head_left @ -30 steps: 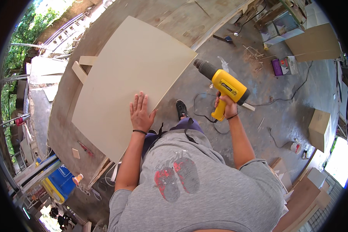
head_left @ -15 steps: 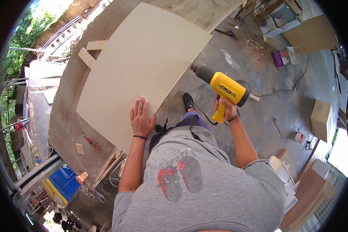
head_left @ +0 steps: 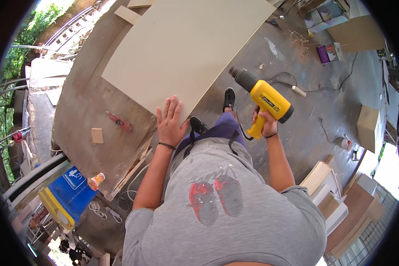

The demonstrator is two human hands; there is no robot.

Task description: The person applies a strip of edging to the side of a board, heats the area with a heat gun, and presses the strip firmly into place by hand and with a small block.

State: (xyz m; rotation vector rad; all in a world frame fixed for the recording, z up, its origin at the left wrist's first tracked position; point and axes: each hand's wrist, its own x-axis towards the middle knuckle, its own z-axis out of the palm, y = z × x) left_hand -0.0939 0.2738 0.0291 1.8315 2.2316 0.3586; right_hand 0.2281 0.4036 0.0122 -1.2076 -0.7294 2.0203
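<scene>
My right hand (head_left: 266, 123) is wrapped round the handle of a yellow and black heat gun (head_left: 268, 101). Its dark nozzle points up and left, close to the long right edge of a pale board (head_left: 177, 48). My left hand (head_left: 170, 125) lies flat with fingers spread at the board's near corner, fingertips on its surface. The board rests on a worn wooden workbench (head_left: 82, 95). From the heat gun's handle a black cord hangs toward the floor.
Red-handled pliers (head_left: 119, 121) and a small wood piece (head_left: 97, 136) lie on the bench. A blue and yellow bin (head_left: 69, 195) with a paper cup (head_left: 96, 181) stands at lower left. Across the concrete floor (head_left: 297, 133) runs a cord with a white power strip (head_left: 299, 91). Pale wooden boxes (head_left: 326, 186) sit at right.
The board now sits farther up in view, with more bench showing below it. My left hand is nearer the board's near corner. The heat gun appears slightly farther right, still in my right hand.
</scene>
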